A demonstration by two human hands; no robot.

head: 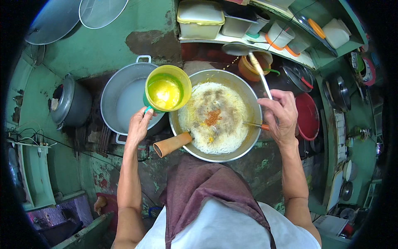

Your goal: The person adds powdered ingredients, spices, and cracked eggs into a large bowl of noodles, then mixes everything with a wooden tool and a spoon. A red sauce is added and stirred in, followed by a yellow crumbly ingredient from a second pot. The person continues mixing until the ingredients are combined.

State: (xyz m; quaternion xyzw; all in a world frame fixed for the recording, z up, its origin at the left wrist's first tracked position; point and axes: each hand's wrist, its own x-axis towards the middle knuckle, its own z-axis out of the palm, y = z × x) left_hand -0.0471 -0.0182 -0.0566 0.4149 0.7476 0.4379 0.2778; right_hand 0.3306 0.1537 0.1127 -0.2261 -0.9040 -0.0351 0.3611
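My left hand (140, 124) grips the teal handle of a yellow-and-green plastic mug (186, 81) with yellow liquid inside. The mug is over the gap between a large metal pot and a wide metal basin (219, 158). In the basin lie pale thin noodles (228, 141) with a heap of orange-red seasoning (213, 117) and greyish powder on top. My right hand (281, 116) holds a long-handled ladle (260, 70), slightly blurred, its bowl raised beyond the basin's far rim. One utensil with a thick wooden handle (172, 144) rests over the basin's near left rim; a thinner metal one (252, 124) lies at the right.
Left of the basin stands the large metal pot (107, 93) with cloudy liquid, then a lidded pot (76, 102). An orange container (245, 70) sits behind the basin, a red basin (307, 116) to the right. A shelf (211, 40) above holds several tubs.
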